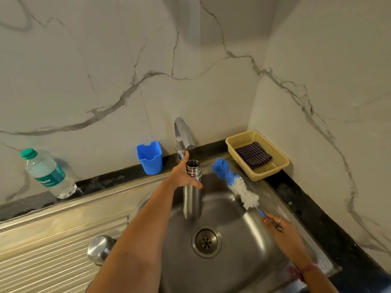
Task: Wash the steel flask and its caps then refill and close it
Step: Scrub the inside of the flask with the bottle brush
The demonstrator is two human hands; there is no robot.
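The steel flask stands upright and uncapped in the steel sink, its open mouth under the tap. My left hand lies against the flask's neck with its fingers stretched out, one fingertip up at the tap's spout. My right hand grips the thin handle of a blue and white bottle brush, whose bristle head points up and away, to the right of the flask. A rounded steel cap lies on the ribbed drainboard at the left.
A plastic water bottle with a green lid and a blue cup stand on the dark ledge by the marble wall. A yellow basket with a folded checked cloth sits in the back right corner.
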